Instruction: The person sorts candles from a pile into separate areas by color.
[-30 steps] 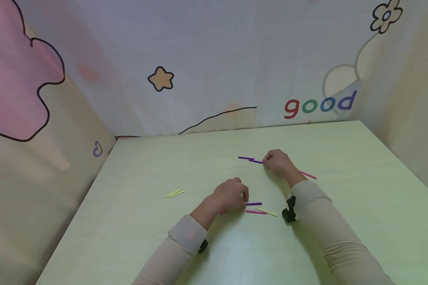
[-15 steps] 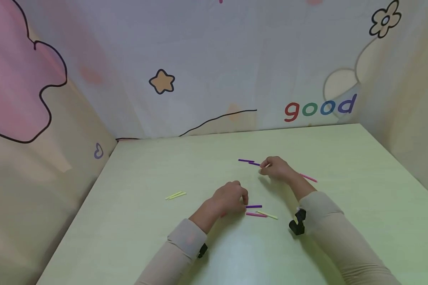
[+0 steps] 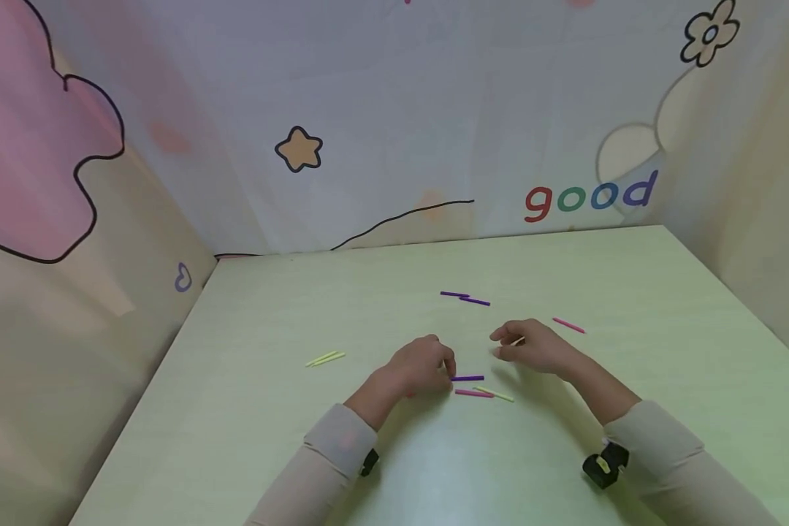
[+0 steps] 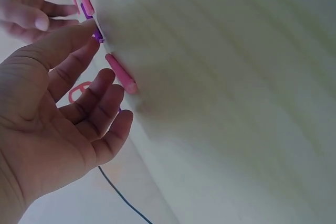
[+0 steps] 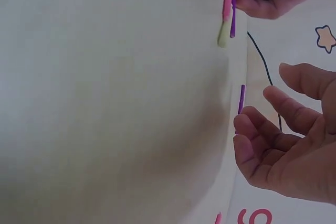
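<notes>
My left hand (image 3: pixel 424 365) pinches the left end of a short purple stick (image 3: pixel 468 378) between thumb and forefinger, low over the table. Just in front of it, a pink stick (image 3: pixel 475 394) is overlapped by a pale yellow stick (image 3: pixel 500 396). Another pink stick (image 4: pixel 121 73) lies below the curled other fingers in the left wrist view; the hand mostly hides it in the head view. To the right, my right hand (image 3: pixel 532 345) hovers with its fingers loosely bent and nothing between them. Beyond it lie two purple sticks (image 3: pixel 475 301), end overlapping end.
Two yellow sticks (image 3: pixel 325 359) lie side by side on the left of the pale green table (image 3: pixel 237 438). A single pink stick (image 3: pixel 568 325) rests at the right, behind the right hand. Printed cloth walls (image 3: pixel 394 131) stand around the table's back and sides.
My right hand has let go of the far right purple stick and drawn back toward me, uncovering it. My left hand stays almost still at the near purple stick.
</notes>
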Tool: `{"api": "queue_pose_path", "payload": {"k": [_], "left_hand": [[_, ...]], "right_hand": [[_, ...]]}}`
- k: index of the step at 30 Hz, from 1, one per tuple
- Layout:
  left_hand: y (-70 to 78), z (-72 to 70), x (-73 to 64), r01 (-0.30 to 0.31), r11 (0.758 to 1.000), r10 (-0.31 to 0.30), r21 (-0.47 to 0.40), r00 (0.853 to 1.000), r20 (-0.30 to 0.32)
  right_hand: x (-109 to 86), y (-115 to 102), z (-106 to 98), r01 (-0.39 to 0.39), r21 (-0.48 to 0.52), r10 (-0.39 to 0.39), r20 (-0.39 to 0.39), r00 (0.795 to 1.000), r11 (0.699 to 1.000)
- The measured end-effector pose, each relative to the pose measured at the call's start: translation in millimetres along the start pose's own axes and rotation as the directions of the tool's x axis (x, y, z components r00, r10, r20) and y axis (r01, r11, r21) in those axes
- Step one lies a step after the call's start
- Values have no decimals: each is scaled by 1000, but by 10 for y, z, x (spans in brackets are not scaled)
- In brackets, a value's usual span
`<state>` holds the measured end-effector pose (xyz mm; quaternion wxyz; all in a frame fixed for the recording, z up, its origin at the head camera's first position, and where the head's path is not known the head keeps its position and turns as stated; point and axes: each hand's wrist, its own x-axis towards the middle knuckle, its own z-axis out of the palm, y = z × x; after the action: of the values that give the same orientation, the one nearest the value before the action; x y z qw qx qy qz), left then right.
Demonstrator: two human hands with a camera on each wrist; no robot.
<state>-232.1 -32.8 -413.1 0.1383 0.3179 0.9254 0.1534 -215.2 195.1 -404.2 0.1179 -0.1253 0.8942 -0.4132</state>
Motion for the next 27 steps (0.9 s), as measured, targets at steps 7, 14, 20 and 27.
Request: {"api": "queue_pose_path", "payload": {"k": [7, 14, 20, 27], "left_hand": [[-45, -8, -9, 19, 998, -19, -68, 1000, -2], [-44, 27, -15, 25, 996, -26, -91, 1000, -8], [-45, 74, -16, 24, 995, -26, -92, 999, -26], [-12, 81, -33, 12, 997, -16, -74, 999, -51]], "right_hand": [[-216, -38, 31, 57, -7, -57, -9, 998, 998], [-363, -45, 83, 93, 3, -93, -11, 996, 996], [-465, -54, 125, 107, 57, -107, 5, 994, 993], [-587, -43, 171, 80, 82, -81, 8, 997, 993]]}}
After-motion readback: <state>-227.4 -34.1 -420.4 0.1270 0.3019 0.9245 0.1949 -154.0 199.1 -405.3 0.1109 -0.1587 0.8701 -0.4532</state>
